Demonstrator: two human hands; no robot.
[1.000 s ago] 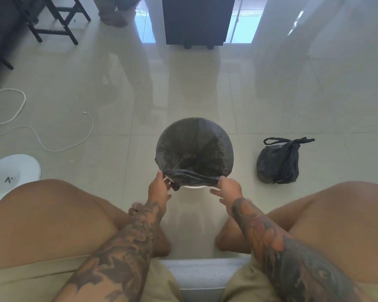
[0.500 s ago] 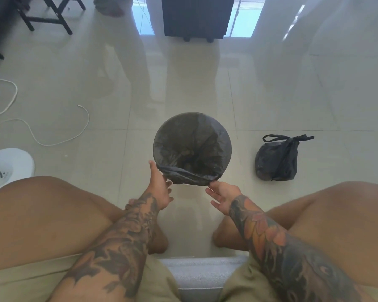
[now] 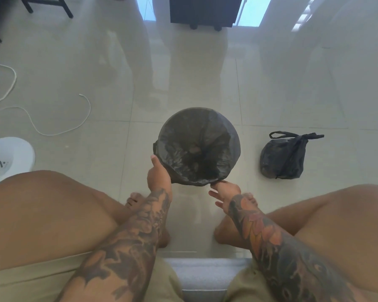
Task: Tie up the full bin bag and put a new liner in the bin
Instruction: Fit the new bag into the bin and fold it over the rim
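A round bin point(image 3: 236, 136) stands on the tiled floor in front of my knees, lined with a black liner point(image 3: 196, 149) that folds over its rim. My left hand point(image 3: 158, 175) grips the liner's edge at the near left of the rim, thumb pointing up. At the near edge, my right hand point(image 3: 225, 191) pinches the liner with thumb and forefinger, its other fingers spread below. A full black bin bag point(image 3: 282, 158), knotted at the top, sits on the floor to the right of the bin, apart from it.
A white fan base point(image 3: 9, 158) and a loose white cable point(image 3: 52, 131) lie at the left. A dark cabinet on casters point(image 3: 205, 12) stands at the back, black stool legs point(image 3: 48, 5) at the far left. My bare knees flank a grey seat edge point(image 3: 205, 273).
The liner's near edge has come down over the bin's near rim, hiding the white rim. My left hand slid left along the rim and my right hand dropped lower.
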